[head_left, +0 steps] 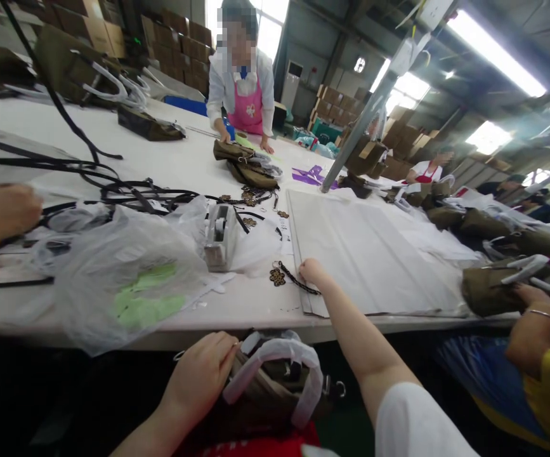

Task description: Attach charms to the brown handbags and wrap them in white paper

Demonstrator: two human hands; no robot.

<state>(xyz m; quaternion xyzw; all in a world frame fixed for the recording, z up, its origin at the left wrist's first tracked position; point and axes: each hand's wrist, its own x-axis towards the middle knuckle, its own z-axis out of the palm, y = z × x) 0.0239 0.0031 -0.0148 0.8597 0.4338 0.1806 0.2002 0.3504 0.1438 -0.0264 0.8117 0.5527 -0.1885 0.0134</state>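
My left hand [203, 371] grips the edge of an olive bag [275, 381] at the table's near edge, low in the view. White wrapping covers the bag's curved handle [275, 352]. My right hand [313, 273] is stretched over the table with its fingers closed on the end of a dark braided strap [298, 279]. A brown flower-shaped charm [277, 275] lies just left of that hand, at the strap's other end. Right beside the hand is a stack of white sheets [374, 254].
A tape dispenser [221, 238] and a plastic bag with green pieces [151, 292] lie left of centre. Black straps [132, 190] cross the left. A person in a pink apron [246, 105] stands opposite. Other people's hands show at both sides. A metal pole [365, 117] rises beyond the sheets.
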